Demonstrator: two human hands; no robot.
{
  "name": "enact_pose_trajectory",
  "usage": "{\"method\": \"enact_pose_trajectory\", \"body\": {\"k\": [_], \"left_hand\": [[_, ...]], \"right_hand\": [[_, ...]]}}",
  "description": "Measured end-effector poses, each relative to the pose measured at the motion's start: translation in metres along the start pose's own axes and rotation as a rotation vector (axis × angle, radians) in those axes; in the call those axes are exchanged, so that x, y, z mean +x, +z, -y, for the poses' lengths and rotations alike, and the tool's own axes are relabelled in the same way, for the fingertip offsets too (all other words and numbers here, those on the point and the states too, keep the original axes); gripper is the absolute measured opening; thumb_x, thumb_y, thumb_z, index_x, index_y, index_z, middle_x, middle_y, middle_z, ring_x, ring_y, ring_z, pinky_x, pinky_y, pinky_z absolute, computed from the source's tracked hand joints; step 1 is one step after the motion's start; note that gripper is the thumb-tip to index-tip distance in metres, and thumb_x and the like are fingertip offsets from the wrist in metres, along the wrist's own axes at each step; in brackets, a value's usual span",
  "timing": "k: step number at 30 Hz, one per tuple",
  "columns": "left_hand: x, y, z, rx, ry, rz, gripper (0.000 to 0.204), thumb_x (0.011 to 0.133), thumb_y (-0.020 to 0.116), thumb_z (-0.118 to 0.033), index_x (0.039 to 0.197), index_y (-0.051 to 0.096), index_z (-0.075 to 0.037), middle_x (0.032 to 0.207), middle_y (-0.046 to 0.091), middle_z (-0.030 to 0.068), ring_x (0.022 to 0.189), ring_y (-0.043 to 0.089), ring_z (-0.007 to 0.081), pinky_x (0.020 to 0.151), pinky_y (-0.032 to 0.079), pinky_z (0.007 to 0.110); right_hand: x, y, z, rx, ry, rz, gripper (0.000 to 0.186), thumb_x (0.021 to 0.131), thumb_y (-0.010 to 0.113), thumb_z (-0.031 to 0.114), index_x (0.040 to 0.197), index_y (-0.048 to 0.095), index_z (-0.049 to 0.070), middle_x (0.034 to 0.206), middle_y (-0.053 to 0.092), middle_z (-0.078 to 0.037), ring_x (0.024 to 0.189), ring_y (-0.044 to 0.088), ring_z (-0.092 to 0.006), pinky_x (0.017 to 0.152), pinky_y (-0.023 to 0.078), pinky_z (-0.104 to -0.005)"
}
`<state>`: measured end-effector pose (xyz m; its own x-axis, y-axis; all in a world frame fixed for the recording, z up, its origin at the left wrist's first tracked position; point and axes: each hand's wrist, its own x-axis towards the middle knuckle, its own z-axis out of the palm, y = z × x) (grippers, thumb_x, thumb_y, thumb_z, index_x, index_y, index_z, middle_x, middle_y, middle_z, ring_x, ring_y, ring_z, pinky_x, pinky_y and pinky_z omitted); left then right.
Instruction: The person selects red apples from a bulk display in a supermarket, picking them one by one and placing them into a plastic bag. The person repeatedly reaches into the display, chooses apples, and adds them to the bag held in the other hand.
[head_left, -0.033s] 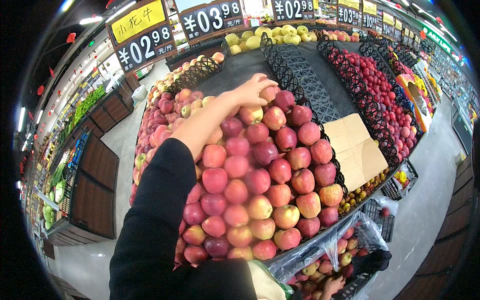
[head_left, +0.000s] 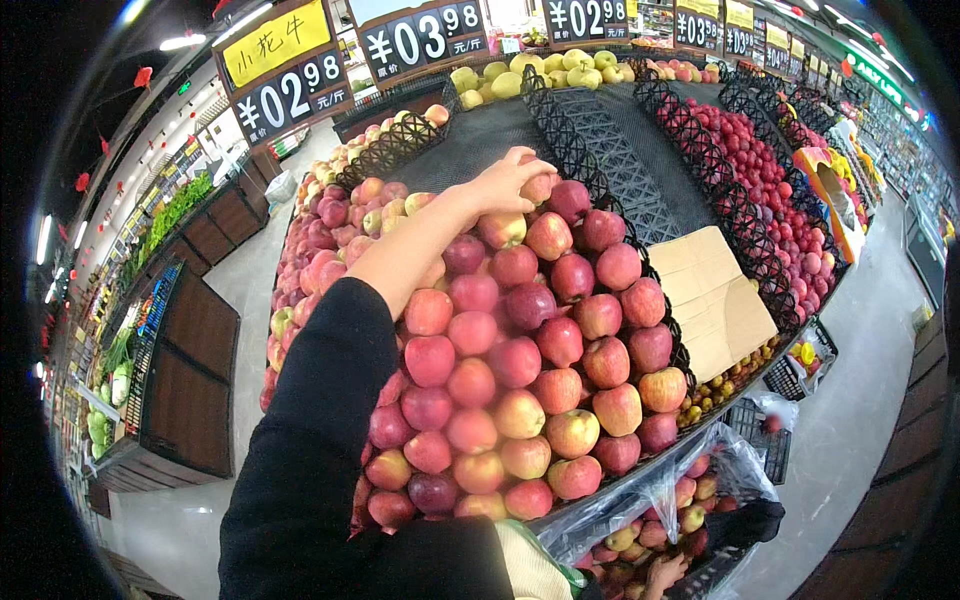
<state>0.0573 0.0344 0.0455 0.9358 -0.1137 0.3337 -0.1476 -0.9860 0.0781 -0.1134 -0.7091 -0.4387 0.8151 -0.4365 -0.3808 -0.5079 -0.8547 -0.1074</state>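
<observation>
At the top of a large sloped pile of red apples [head_left: 575,370], my left hand [head_left: 512,185] curls its fingers around a pinkish apple [head_left: 540,188]. My dark-sleeved left arm stretches across the pile. Low at the right, my right hand [head_left: 665,570] is partly visible among apples in a plastic-lined crate [head_left: 688,520], fingers curled; what they hold is hard to make out. A black mesh divider runs along the pile's right side, beside a flat cardboard sheet [head_left: 708,300].
Red plums [head_left: 735,160] fill a section to the right; yellow fruit [head_left: 530,75] lines the back beneath price boards. A dark wooden vegetable stand [head_left: 180,370] is across the left aisle. Small black crates [head_left: 750,440] sit beside the display's lower right, along the grey floor [head_left: 830,430].
</observation>
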Motion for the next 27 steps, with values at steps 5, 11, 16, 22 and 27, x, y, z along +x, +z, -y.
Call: {"method": "enact_pose_trajectory", "body": {"k": [5, 11, 16, 22, 27], "left_hand": [[0.008, 0.004, -0.016, 0.07, -0.092, 0.135, 0.076, 0.07, 0.074, -0.013, 0.141, 0.051, -0.027, 0.15, 0.031, 0.028, 0.136, 0.037, 0.0482, 0.115, 0.036, 0.049], [-0.013, 0.02, -0.013, 0.294, -0.139, 0.14, 0.081, 0.076, 0.071, -0.019, 0.149, 0.039, -0.033, 0.157, 0.02, 0.0281, 0.132, 0.037, 0.0559, 0.113, 0.034, 0.058], [-0.023, 0.021, -0.034, 0.373, -0.106, 0.036, 0.077, 0.083, 0.065, -0.021, 0.153, 0.034, -0.031, 0.158, 0.02, 0.0271, 0.134, 0.034, 0.0559, 0.114, 0.031, 0.06], [-0.041, 0.02, -0.105, 0.078, 0.032, -0.427, 0.047, 0.087, 0.063, -0.023, 0.13, 0.055, -0.005, 0.138, 0.05, 0.0219, 0.129, 0.048, 0.041, 0.108, 0.041, 0.051], [-0.085, 0.028, -0.234, -0.753, 0.077, 0.082, 0.033, 0.099, 0.061, -0.029, 0.119, 0.06, -0.003, 0.111, 0.065, 0.015, 0.101, 0.064, 0.025, 0.088, 0.052, 0.039]], "right_hand": [[-0.01, 0.002, -0.007, -0.152, -0.079, 0.019, 0.065, 0.076, 0.078, 0.025, 0.131, 0.054, -0.002, 0.127, 0.057, -0.023, 0.115, 0.056, -0.04, 0.093, 0.051, -0.047], [-0.051, -0.066, 0.038, -0.32, -0.142, 0.191, 0.053, 0.089, 0.07, 0.014, 0.135, 0.052, -0.005, 0.131, 0.059, -0.022, 0.117, 0.059, -0.0333, 0.098, 0.05, -0.043], [-0.025, -0.032, 0.012, 0.083, -0.204, 0.139, 0.056, 0.079, 0.076, 0.026, 0.122, 0.059, -0.005, 0.113, 0.064, -0.021, 0.101, 0.063, -0.0352, 0.088, 0.052, -0.044], [-0.035, -0.041, 0.027, 1.285, -0.145, 0.089, 0.061, 0.09, 0.068, 0.033, 0.132, 0.052, -0.008, 0.116, 0.062, -0.011, 0.096, 0.06, -0.0187, 0.08, 0.051, -0.0323], [-0.115, -0.168, 0.121, 1.361, -0.542, -0.103, 0.06, 0.084, 0.06, 0.017, 0.138, 0.048, -0.006, 0.13, 0.056, -0.016, 0.114, 0.056, -0.0273, 0.103, 0.044, -0.0382]]}}
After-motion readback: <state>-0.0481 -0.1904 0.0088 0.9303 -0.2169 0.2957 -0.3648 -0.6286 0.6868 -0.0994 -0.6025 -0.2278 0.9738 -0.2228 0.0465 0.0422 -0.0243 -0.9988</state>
